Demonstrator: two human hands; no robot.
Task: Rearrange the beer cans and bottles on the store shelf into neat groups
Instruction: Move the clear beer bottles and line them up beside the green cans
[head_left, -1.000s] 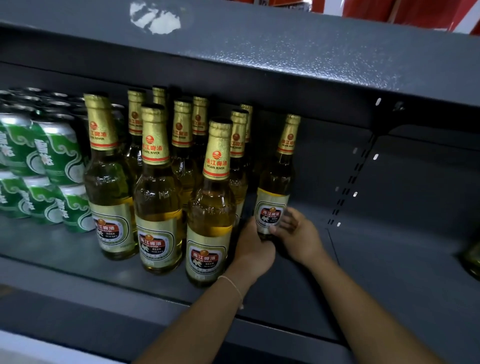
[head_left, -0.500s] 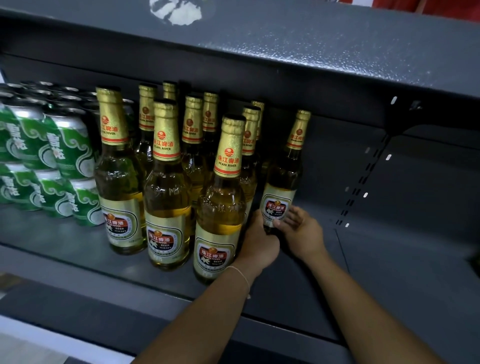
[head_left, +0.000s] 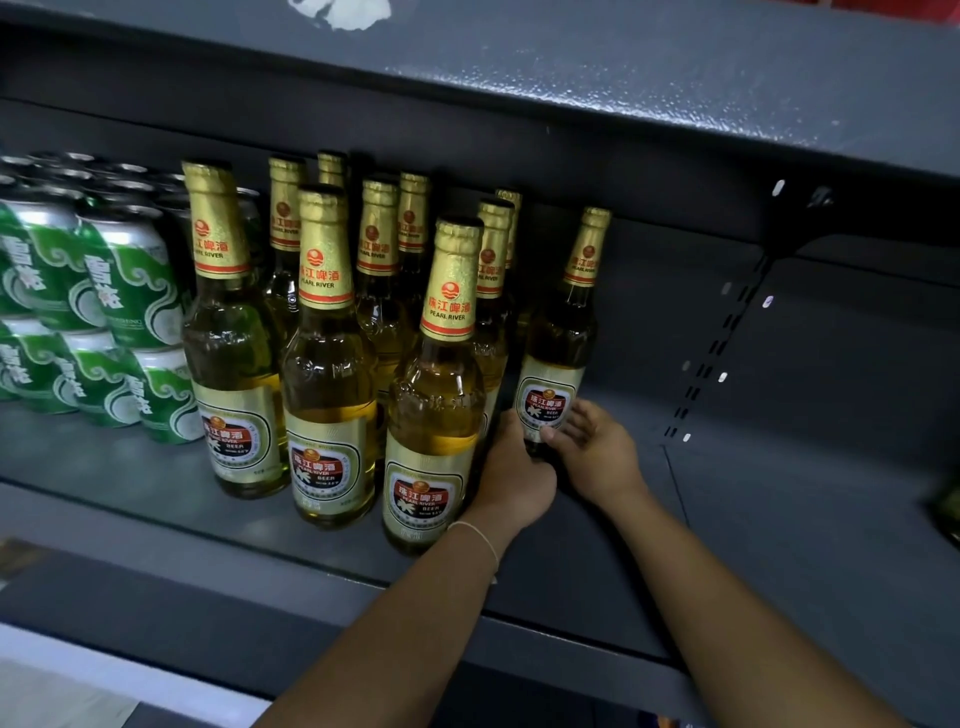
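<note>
While both hands stay clasped, the rightmost bottle remains upright.

Lighting dim overall, source above and in front. Upper shelf catches speckled glare along front face; recess beneath falls into deep shadow. Front bottles lit warm, glass showing small highlights; rear bottles murky. Cans at left edge soft, slightly smeared. Wide-angle bowing at frame edges. Far-right corner blurred, unreadable.
</note>
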